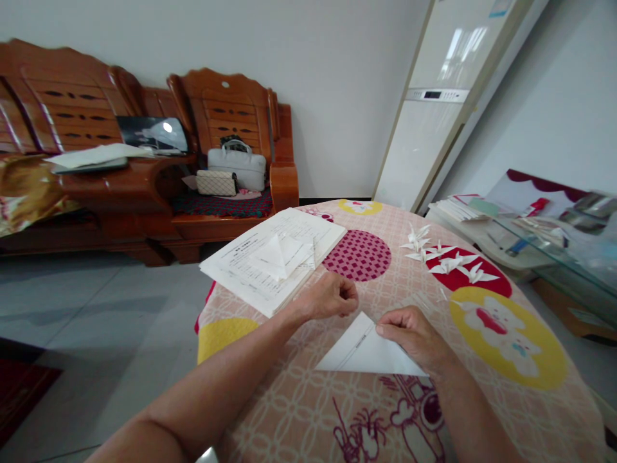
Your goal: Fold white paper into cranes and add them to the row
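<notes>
Folded white paper triangle (pixel 366 354): lay flat on patterned tablecloth (pixel 482 386). Right hand (pixel 409 331) rested on its right edge, thumb on the paper, whether gripping unclear. Left hand (pixel 332 297) was curled closed beside the tip, nothing seen in it. Paper cranes (pixel 448 260) lay beyond.

Right hand (pixel 414 341) covers the right corner of the white folded paper triangle (pixel 359 357); pinching or just pressing, can't tell. Left hand (pixel 331 297) is curled at the apex, fingertips hidden, so can't see if anything's in it. Both forearms cut by bottom edge. Print on the stack of white printed sheets (pixel 250 270) too small to read. Pink patterned cloth-covered counter (pixel 289 411) runs out at the bottom. Glass-topped side table (pixel 554 257) on the right is blurred and cut by the frame edge. Tall white air-conditioner cabinet (pixel 434 116) cropped at top.
</notes>
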Motion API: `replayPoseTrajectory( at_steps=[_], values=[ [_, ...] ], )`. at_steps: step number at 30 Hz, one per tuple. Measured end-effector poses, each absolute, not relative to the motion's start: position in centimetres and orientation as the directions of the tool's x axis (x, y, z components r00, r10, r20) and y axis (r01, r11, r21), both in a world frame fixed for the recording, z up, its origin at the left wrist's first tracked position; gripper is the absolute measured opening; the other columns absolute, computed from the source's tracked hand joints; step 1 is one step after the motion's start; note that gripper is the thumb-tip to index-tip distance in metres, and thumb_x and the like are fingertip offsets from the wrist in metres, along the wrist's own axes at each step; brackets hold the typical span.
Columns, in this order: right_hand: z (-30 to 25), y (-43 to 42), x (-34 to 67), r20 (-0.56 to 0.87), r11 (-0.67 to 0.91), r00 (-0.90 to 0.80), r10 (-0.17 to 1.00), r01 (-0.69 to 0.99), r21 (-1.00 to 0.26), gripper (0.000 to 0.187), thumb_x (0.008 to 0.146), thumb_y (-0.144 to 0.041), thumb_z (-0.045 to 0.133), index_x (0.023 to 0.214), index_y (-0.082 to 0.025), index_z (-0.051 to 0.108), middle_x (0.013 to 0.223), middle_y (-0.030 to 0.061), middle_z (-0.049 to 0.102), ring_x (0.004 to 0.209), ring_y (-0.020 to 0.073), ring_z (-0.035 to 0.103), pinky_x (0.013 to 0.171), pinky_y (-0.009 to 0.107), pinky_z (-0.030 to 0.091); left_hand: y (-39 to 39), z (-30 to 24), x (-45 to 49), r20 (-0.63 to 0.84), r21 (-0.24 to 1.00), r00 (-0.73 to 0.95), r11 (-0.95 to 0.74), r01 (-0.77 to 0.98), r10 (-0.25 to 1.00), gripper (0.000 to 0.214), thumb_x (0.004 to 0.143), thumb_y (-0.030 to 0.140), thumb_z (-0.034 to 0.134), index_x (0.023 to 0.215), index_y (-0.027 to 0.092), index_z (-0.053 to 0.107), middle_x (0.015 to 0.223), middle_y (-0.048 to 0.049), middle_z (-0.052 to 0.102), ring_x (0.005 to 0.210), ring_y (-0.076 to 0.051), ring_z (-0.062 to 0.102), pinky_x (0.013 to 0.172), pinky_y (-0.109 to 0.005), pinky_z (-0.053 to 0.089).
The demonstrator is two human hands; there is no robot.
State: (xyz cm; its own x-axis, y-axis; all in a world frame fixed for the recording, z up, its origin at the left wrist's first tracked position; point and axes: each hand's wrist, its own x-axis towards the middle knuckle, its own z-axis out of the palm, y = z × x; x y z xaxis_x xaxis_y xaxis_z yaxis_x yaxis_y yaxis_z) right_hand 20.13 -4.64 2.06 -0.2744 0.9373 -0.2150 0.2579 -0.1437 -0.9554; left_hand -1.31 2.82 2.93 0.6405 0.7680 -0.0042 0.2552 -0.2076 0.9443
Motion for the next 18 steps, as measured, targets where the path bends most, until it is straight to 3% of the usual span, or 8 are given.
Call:
replayPoseTrajectory(
  at_steps=[4,7,10,13,18],
  values=[
    [1.7,-4.5,20.3,-0.223,-0.185,-0.231,0.947,0.177,-0.967,0.027,0.075,-0.039,0.067,0.063,-0.015,0.064,0.054,-0.0017,0.054,0.049,0.0098,0.041,0.046,0.022,0.027,3.4,3.1,-1.8,-0.088,0.995,0.620,0.044,0.086,0.780,0.020,0.070,0.029,0.067,0.077,0.010,0.065,0.068,-0.0033,0.065,0.059,-0.011,0.060,0.059,-0.022,0.048],
    [1.4,-4.4,20.4,-0.214,-0.185,-0.210,0.954,0.153,-0.971,0.028,0.077,-0.040,0.067,0.068,-0.014,0.064,0.057,-0.0014,0.057,0.050,0.0101,0.044,0.047,0.022,0.030,3.1,3.0,-1.5,-0.140,0.989,0.695,0.130,0.067,0.705,0.031,0.067,0.032,0.074,0.087,0.010,0.066,0.073,-0.0031,0.065,0.061,-0.009,0.058,0.058,-0.019,0.045],
    [1.5,-4.3,20.2,-0.183,-0.150,-0.217,0.959,0.161,-0.976,0.030,0.080,-0.043,0.065,0.072,-0.014,0.064,0.059,-0.0009,0.058,0.051,0.0107,0.047,0.047,0.022,0.031,2.8,2.6,-1.0,-0.122,0.993,0.713,0.083,0.089,0.690,0.027,0.067,0.032,0.075,0.078,0.009,0.065,0.064,0.0006,0.060,0.052,-0.005,0.049,0.048,-0.016,0.034],
    [2.0,-4.3,19.6,-0.106,-0.064,-0.243,0.964,0.172,-0.983,0.028,0.078,-0.041,0.068,0.087,-0.015,0.066,0.072,0.0022,0.067,0.062,0.0150,0.058,0.055,0.024,0.041,2.5,2.3,-0.5,-0.098,0.991,0.662,0.013,0.132,0.743,0.026,0.070,0.033,0.071,0.075,0.009,0.064,0.062,0.0012,0.058,0.051,-0.006,0.046,0.047,-0.017,0.031],
    [2.2,-4.4,18.9,0.075,0.127,-0.138,0.988,0.427,-0.895,0.024,0.084,-0.038,0.062,0.094,-0.017,0.066,0.076,0.0053,0.070,0.066,0.0179,0.061,0.057,0.026,0.045,2.0,2.5,0.1,-0.023,0.973,0.620,-0.125,0.194,0.785,0.024,0.075,0.035,0.065,0.076,0.010,0.065,0.067,-0.0009,0.061,0.057,-0.008,0.049,0.050,-0.018,0.032]
  ],
)
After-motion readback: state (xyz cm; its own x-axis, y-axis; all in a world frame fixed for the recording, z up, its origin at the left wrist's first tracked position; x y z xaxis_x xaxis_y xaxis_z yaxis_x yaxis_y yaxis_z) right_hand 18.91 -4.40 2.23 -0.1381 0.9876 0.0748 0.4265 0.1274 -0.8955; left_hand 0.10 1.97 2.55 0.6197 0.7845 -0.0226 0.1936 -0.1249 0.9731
